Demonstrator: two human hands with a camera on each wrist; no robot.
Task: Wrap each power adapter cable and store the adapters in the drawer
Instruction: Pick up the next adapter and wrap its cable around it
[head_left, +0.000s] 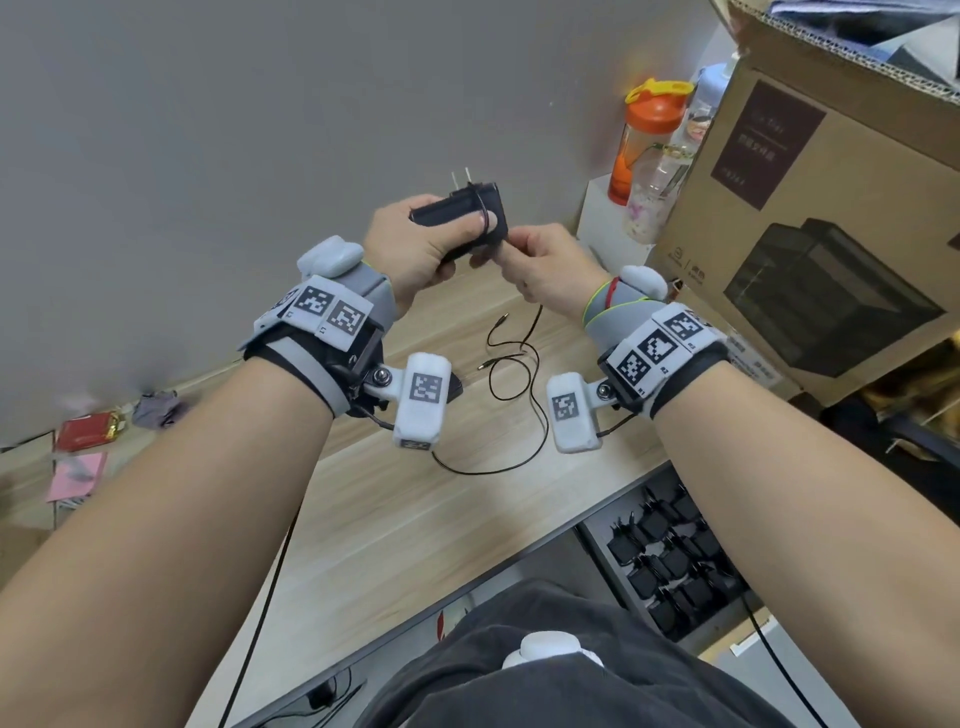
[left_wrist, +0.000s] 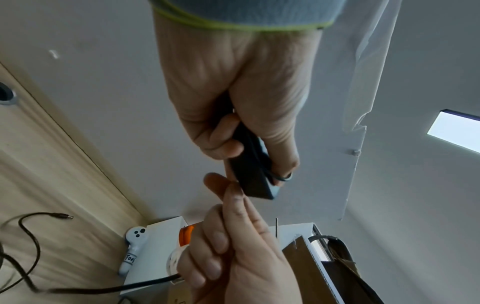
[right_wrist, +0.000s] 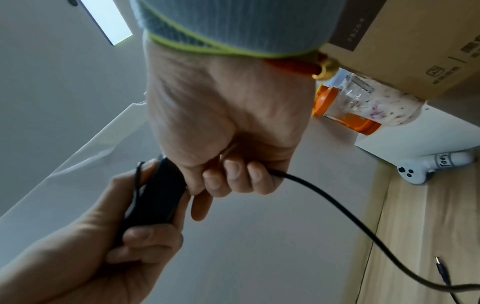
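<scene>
Adapter | left hand holds | cable right hand | box "PB264"

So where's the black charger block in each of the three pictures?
Head: the power adapter is upper middle, gripped by the left hand.
Left wrist: centre, poking out below the fingers.
Right wrist: lower left, a dark block in the other hand.
Shared landmark: the orange-lidded bottle, seen at and.

Head down — wrists close, upward
</scene>
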